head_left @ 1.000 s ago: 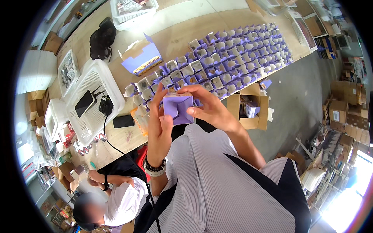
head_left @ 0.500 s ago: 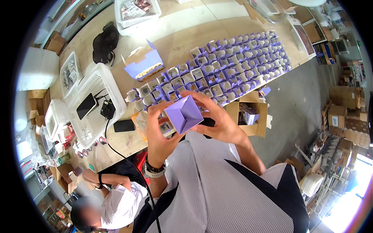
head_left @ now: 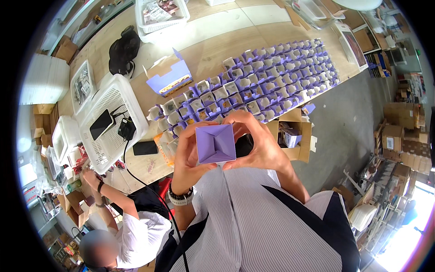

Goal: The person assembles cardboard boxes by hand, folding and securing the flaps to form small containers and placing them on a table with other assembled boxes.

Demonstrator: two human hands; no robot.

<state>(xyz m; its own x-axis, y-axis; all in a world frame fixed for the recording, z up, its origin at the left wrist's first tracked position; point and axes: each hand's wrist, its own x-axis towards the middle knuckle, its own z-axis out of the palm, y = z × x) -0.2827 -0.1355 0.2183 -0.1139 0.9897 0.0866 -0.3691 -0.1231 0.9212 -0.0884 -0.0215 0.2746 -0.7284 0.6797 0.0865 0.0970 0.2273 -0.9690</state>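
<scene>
Between my two hands is a small purple carton (head_left: 216,144), its folded square end facing up toward me. My left hand (head_left: 185,152) is closed along its left side, with the thumb at the near edge. On the opposite side my right hand (head_left: 260,147) grips it, fingers curled round the far edge and thumb at the near corner. Just beyond my hands, long rows of small open-topped purple boxes (head_left: 258,84) stand packed together on the table. Small contents show in some of the nearer ones.
A larger purple display box (head_left: 170,77) stands open beside the rows. To the left, a white basket (head_left: 136,97) holds a black device and cable, with a phone (head_left: 145,148) nearby. A cardboard carton (head_left: 299,152) sits right of the table. At lower left, a person (head_left: 140,231) works.
I have turned the purple carton so its end sits squarer to me, and it is slightly lower. The person at left has reached an arm farther toward the table.
</scene>
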